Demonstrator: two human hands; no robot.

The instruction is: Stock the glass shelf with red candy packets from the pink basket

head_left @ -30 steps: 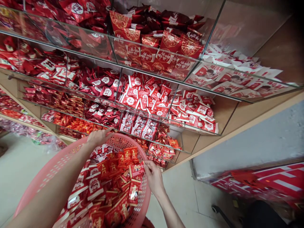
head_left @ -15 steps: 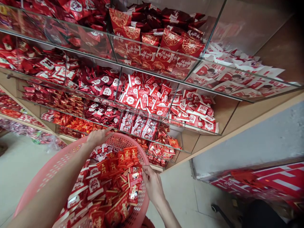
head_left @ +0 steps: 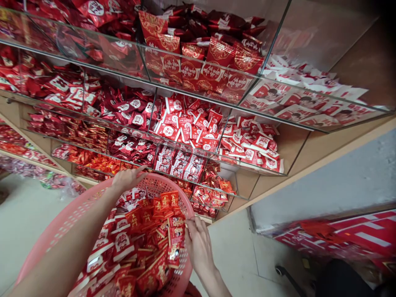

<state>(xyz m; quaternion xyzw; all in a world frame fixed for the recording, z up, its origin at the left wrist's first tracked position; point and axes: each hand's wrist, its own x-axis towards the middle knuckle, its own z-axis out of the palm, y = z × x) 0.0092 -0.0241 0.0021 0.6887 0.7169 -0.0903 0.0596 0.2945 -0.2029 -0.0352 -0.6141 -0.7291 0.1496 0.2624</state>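
Observation:
A pink perforated plastic basket (head_left: pixel 40 251) is held at the lower left, tilted, with its far rim close to the shelves. My left hand (head_left: pixel 127 180) reaches across it, fingers closed over the far rim. At the right rim is my right hand (head_left: pixel 199 244), its fingers curled over the edge beside a strip of small red-and-gold packets (head_left: pixel 175 239). The basket holds many small wrapped packets: orange-red ones with gold print (head_left: pixel 165 203), and red-and-white ones (head_left: pixel 122 241) on the left. My right fingertips are partly hidden.
Stepped wooden shelves with glass fronts and dividers (head_left: pixel 198 93) hold piles of red packets. White-edged packets (head_left: pixel 309 101) stand at the upper right. A grey wall (head_left: pixel 334 173), red printed sheets (head_left: pixel 365 235) and a chair caster (head_left: pixel 280 271) are on the right, above pale floor tiles (head_left: pixel 236 247).
The view has shifted very slightly. My right fingers have moved a little at the rim, and the packet strip beside them lies slightly differently. My left hand stays in place.

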